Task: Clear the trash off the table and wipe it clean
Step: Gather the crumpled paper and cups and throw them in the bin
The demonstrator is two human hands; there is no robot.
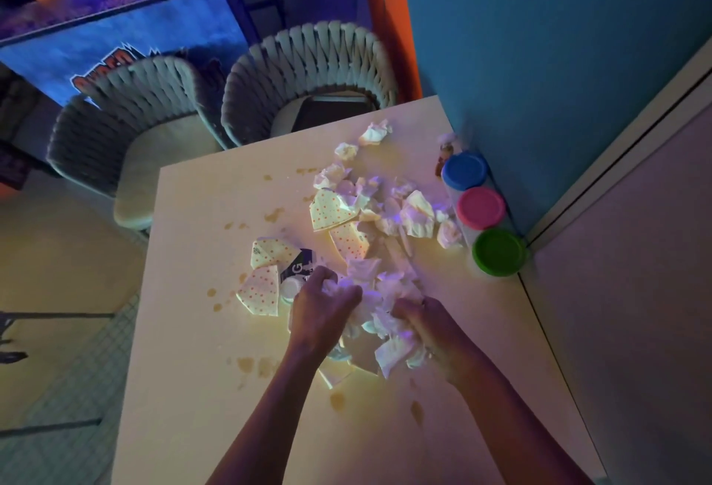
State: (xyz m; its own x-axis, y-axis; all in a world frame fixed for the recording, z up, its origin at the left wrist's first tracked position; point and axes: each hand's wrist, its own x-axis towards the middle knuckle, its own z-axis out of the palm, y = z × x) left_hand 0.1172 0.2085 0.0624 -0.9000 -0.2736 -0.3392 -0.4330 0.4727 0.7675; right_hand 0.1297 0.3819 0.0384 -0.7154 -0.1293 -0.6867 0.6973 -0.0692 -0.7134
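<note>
While both forearms are reaching in from the bottom edge & angling toward each other, the left hand is curling its fingers tight into a wad of crumpled white tissues, knuckles up, palm down. Right hand is doing the same from the other side, fingers bent round the wad's right part, wrist turned inward. Both grips are narrow & full of paper; no gap showing btw fingers & tissue.

Wad is sitting mid-table, near the front of the trash pile, stretching roughly left-right btw the two hands. More crumpled tissues are trailing away from it toward the far right corner, so the pile's long axis is running diagonally, near-left to far-right. Dotted paper pieces are lying flat just left of the left hand; a dark wrapper w/ a white "G" is lying just beyond that hand's knuckles, touching the dotted pieces.

Table is carrying brownish spill spots scattered near its left & front parts. Three tubs w/ blue lid, pink lid & green lid are standing upright in a row along the wall at right. Two woven chairs are standing at the far side.
</note>
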